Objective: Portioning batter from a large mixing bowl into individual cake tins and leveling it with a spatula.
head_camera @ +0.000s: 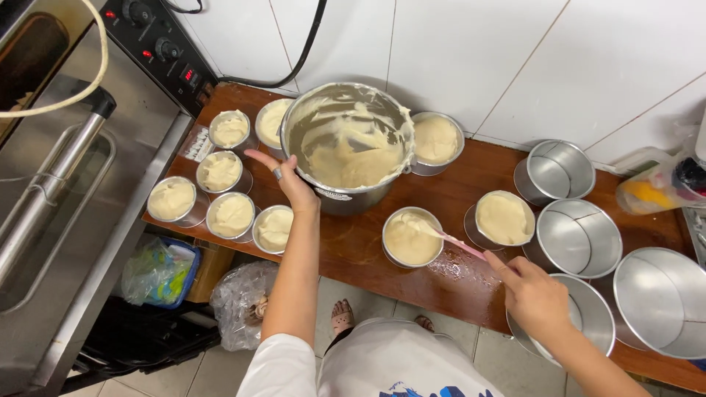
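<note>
Pink spatula [460,245], thin handle pinched by right hand [535,298], fingers closed on its end; blade sits in the batter of a small round tin [412,237] near the counter's [353,250] front edge. Batter looks thick, sticky, probably slippery on the handle. Left hand [290,184], fingers curled, steadies the big mixing bowl [348,147] by its rim, likely heavy. Filled tins sit left, empty pans [577,237] right.

The mixing bowl [347,143] is brushed metal, dully shining, smeared with thick, matt, pale batter. The small tins [576,237] are smooth metal too (the empty ones gleam inside). The spatula [448,239] looks like pink plastic. The tabletop [353,246] is reddish-brown wood, worn and faintly glossy.
</note>
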